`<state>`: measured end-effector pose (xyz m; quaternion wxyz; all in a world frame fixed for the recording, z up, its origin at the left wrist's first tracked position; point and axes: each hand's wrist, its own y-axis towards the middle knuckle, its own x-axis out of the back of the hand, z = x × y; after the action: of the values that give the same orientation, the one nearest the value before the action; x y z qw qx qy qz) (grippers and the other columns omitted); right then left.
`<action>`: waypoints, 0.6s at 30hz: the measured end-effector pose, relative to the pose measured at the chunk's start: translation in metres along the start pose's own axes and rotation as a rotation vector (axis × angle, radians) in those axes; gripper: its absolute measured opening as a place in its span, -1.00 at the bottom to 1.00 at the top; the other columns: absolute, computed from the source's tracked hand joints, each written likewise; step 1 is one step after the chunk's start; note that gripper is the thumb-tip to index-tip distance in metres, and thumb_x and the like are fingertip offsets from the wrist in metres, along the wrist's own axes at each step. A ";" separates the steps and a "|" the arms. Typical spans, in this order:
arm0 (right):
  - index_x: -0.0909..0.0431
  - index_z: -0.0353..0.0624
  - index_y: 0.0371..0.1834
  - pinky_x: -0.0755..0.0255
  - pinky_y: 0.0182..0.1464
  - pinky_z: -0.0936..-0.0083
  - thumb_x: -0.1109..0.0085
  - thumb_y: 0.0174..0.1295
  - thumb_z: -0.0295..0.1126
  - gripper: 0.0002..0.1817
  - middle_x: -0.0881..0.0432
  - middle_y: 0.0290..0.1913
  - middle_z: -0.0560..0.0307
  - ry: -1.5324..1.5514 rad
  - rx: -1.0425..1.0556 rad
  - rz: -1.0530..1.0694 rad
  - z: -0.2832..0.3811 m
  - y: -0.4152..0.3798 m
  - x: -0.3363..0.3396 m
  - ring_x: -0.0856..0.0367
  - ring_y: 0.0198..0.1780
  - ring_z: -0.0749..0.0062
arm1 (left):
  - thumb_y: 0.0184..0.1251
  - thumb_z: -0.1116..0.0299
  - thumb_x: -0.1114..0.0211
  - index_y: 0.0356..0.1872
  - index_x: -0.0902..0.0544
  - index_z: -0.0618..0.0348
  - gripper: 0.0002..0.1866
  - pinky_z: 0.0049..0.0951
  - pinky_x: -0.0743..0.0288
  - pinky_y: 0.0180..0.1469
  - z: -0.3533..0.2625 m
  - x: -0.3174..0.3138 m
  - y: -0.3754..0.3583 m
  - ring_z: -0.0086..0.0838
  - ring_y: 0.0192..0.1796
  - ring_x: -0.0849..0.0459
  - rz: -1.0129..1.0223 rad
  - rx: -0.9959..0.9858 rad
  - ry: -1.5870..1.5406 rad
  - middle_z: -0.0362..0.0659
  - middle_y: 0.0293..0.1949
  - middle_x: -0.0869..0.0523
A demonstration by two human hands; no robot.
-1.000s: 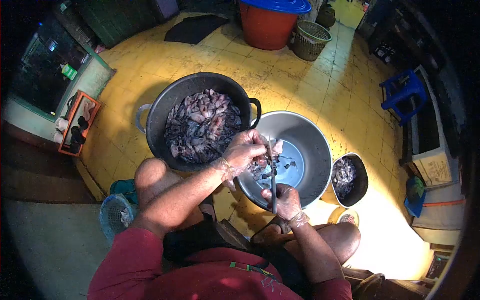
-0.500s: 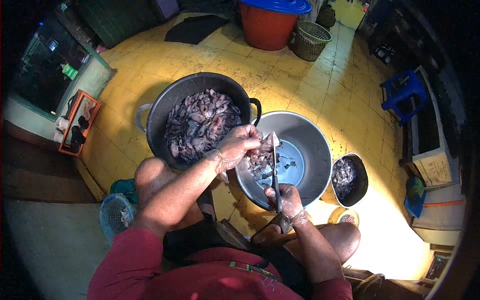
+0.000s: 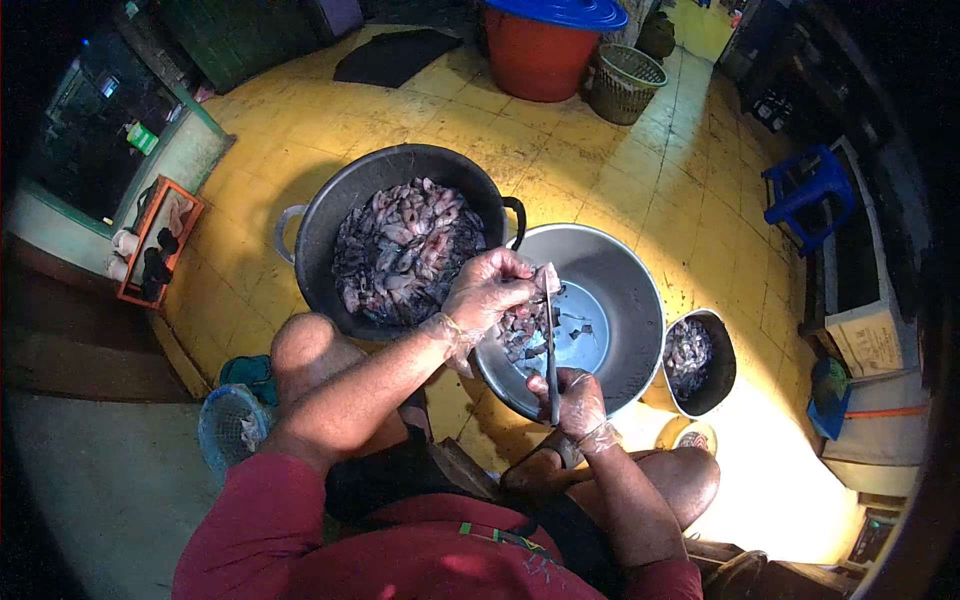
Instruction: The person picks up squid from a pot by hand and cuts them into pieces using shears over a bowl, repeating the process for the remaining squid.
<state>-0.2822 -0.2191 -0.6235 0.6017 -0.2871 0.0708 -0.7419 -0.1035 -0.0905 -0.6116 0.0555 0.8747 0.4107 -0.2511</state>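
Note:
My left hand (image 3: 490,290), in a clear plastic glove, pinches a piece of squid (image 3: 545,281) over the left side of a grey basin (image 3: 635,300). A knife (image 3: 551,345) stands upright against the squid, its handle in the closed fingers of my right hand (image 3: 580,403), also gloved. Cut pieces (image 3: 522,330) lie in the basin below. To the left, a black tub (image 3: 320,215) holds a heap of squid (image 3: 405,245). At the right, a smaller dark container (image 3: 722,380) holds more pale and dark pieces.
A blue basket (image 3: 222,430) stands by my left knee. Beyond the tubs are a red tub (image 3: 537,65) with a blue lid and a woven basket (image 3: 625,85). A blue stool (image 3: 810,195) is at the right, an orange rack (image 3: 160,240) at the left.
The squid piece held at the blade now shows less beyond my left fingers. My left hand has shifted slightly to the right; the knife stays nearly in place.

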 end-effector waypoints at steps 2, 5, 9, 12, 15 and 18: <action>-0.67 -0.35 -0.34 -0.45 -0.35 0.37 -0.37 0.13 0.03 -0.48 -0.63 -0.56 0.04 -0.012 -0.010 0.005 0.001 0.000 0.000 -0.51 -0.49 0.48 | 0.20 0.64 -0.27 -0.32 -0.51 0.18 -0.86 -0.56 -0.53 -0.40 -0.001 0.004 0.002 -0.57 -0.36 -0.60 0.014 0.030 0.001 -0.20 -0.35 -0.61; -0.67 -0.36 -0.29 -0.47 -0.29 0.35 -0.36 0.13 0.04 -0.46 -0.65 -0.53 0.02 -0.014 -0.009 0.020 -0.002 0.001 -0.002 -0.55 -0.46 0.44 | 0.18 0.65 -0.27 -0.38 -0.49 0.17 -0.85 -0.58 -0.46 -0.47 -0.008 0.006 0.004 -0.57 -0.45 -0.58 0.044 0.084 0.055 -0.19 -0.38 -0.61; -0.67 -0.37 -0.27 -0.48 -0.33 0.36 -0.37 0.13 0.05 -0.45 -0.65 -0.53 0.04 0.047 0.072 0.044 -0.006 0.000 -0.004 -0.59 -0.47 0.44 | 0.12 0.65 -0.28 -0.45 -0.48 0.15 -0.83 -0.59 -0.41 -0.55 -0.005 0.009 0.006 -0.62 -0.54 -0.55 0.202 0.115 0.233 -0.23 -0.47 -0.61; -0.66 -0.37 -0.27 -0.46 -0.42 0.40 -0.37 0.12 0.06 -0.43 -0.63 -0.55 0.07 0.096 -0.059 0.090 -0.008 0.000 -0.004 -0.56 -0.52 0.50 | 0.09 0.63 -0.31 -0.54 -0.48 0.15 -0.81 -0.60 -0.44 -0.54 -0.009 0.004 0.003 -0.66 -0.52 -0.55 0.173 0.121 0.292 -0.24 -0.48 -0.62; -0.65 -0.38 -0.28 -0.43 -0.48 0.44 -0.37 0.12 0.07 -0.42 -0.61 -0.57 0.11 -0.029 -0.073 0.075 0.005 -0.006 -0.001 -0.53 -0.57 0.53 | 0.10 0.63 -0.31 -0.53 -0.49 0.16 -0.82 -0.60 -0.46 -0.52 -0.015 0.009 0.007 -0.65 -0.53 -0.55 0.176 0.078 0.347 -0.24 -0.47 -0.62; -0.65 -0.39 -0.31 -0.43 -0.48 0.47 -0.37 0.13 0.05 -0.43 -0.60 -0.58 0.15 0.176 -0.110 0.097 -0.005 -0.003 -0.005 -0.53 -0.57 0.54 | 0.08 0.61 -0.33 -0.49 -0.54 0.19 -0.87 -0.60 -0.46 -0.53 -0.022 0.010 0.006 -0.64 -0.53 -0.57 0.213 0.129 0.361 -0.24 -0.47 -0.63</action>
<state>-0.2863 -0.2147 -0.6281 0.6117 -0.2495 0.1776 -0.7293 -0.0856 -0.0807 -0.5981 -0.0487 0.9457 0.3023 -0.1088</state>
